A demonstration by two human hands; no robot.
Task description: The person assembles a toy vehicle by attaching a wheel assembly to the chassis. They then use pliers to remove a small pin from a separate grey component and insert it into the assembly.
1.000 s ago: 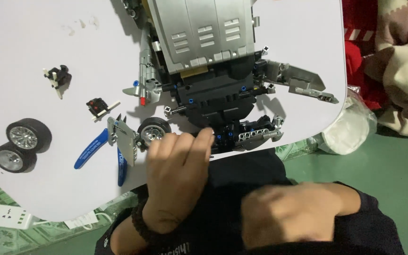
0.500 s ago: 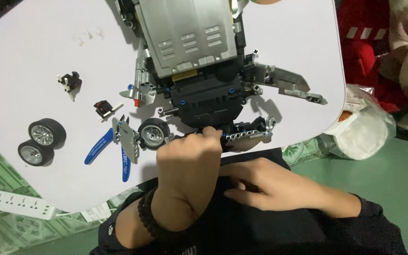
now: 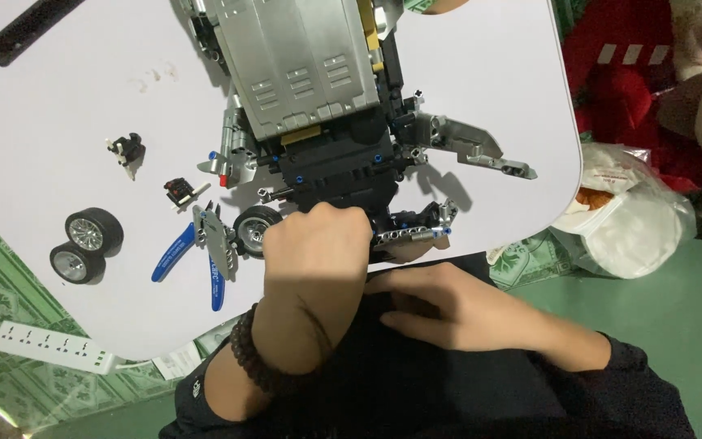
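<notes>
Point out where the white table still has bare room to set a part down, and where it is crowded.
Bare: the white table left of the grey and black model car, above the two loose wheels; also the right part above the grey side arm. Crowded: the near edge, around the left hand, blue-handled pliers and the model's front.

A large grey and black plastic brick-built vehicle model (image 3: 318, 106) lies flat, its black near end directly beneath the left grip (image 3: 318, 252), wheel beside it.
</notes>
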